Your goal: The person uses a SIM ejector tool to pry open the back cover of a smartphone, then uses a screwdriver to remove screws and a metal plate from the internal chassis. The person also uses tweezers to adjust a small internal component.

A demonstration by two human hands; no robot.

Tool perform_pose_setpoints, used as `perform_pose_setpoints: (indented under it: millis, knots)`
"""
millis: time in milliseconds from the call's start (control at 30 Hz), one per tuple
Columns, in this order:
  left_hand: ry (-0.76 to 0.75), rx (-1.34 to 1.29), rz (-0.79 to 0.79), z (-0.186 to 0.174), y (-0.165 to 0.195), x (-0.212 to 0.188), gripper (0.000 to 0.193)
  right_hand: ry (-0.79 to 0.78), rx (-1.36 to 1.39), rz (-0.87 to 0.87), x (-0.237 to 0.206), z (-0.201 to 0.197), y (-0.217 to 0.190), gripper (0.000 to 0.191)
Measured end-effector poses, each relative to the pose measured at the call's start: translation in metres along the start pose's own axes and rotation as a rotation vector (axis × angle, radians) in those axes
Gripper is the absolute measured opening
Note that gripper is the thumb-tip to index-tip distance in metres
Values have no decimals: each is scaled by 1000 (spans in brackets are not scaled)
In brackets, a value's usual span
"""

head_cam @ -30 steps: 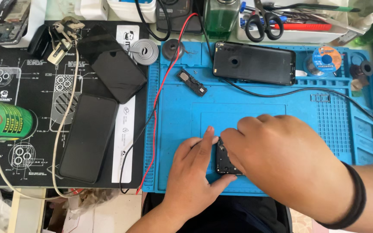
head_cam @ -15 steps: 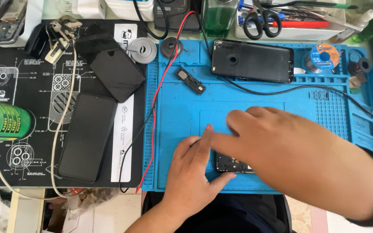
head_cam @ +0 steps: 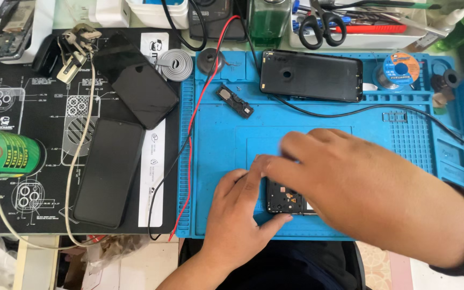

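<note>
Both hands rest on an opened black phone body (head_cam: pixel 285 200) lying on the blue silicone work mat (head_cam: pixel 216 145). The left hand (head_cam: pixel 237 215) has its fingers clamped on the phone's edge. The right hand (head_cam: pixel 361 188) covers the phone, and I cannot tell how its fingers sit.

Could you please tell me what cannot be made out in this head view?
- Opened phone: mostly hidden under right hand.
- Right fingertips: motion-blurred, so their grip is unclear.
- Left hand: its thumb touches the phone's edge; palm side hidden.
- Scissors: cut off by top edge.
</note>
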State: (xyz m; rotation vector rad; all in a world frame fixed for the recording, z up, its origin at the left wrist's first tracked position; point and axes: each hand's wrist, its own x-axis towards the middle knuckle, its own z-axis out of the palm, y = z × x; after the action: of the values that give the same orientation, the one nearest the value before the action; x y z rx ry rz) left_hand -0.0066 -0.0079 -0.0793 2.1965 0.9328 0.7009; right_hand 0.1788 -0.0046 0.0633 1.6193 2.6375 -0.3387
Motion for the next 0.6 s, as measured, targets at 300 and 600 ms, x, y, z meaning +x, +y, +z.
perform_pose_setpoints:
  millis: [300,600]
  knots:
    - [48,-6,32,-1,3,0,99,38,237,83,-25,24,27,37]
    - [225,-128,4,1,-1,-3,22,120,644,534,-56,44,58,20]
